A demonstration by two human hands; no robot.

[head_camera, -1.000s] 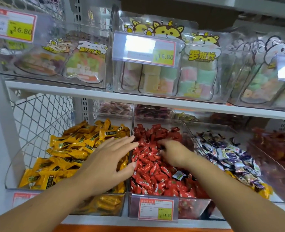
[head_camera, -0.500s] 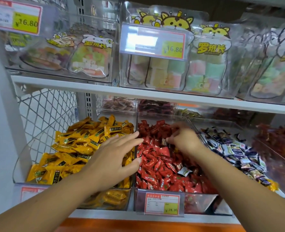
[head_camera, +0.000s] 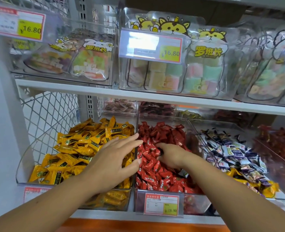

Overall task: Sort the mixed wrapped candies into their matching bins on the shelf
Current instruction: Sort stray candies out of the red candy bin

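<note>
- Head view: the red candy bin holds a heap of red candies.
- The left hand lies flat with its fingers straight and spread over the yellow candies just left of that bin, fingertips at its left wall.
- The right hand is inside the bin, fingers curled among the red candies; I cannot tell if it grips one.
- A grey-wrapped stray candy lies in the bin beside the right wrist.

R hand pulls back from the rear of the red candies to mid-pile, closer to the L hand. Its fingers now dig into the wrappers pointing left, not toward the shelf back.
</note>
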